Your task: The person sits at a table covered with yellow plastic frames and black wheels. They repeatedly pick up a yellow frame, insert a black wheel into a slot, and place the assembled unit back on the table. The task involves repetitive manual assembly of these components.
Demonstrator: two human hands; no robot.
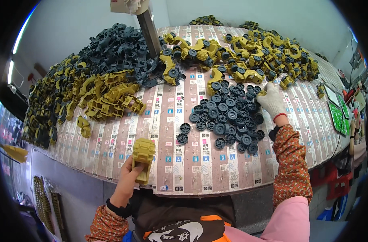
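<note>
My left hand (130, 177) grips a yellow plastic toy truck body (143, 155), thumb pressed on it, just above the near table edge. My right hand (271, 101), in a pale knit glove, reaches to the far right side of a pile of dark toy wheels (228, 111). A patch of yellow shows at its fingertips; whether it is a toy part or part of the glove I cannot tell. The wheels lie heaped at the table's middle, a few loose at the near left of the heap.
Yellow truck bodies (111, 97) pile up at left beside a heap of dark plastic parts (115, 48). Yellow pieces with wheels fitted (268, 52) cover the far right. A metal post (149, 34) rises from the patterned table covering (167, 149). Red stools (339, 181) stand below at right.
</note>
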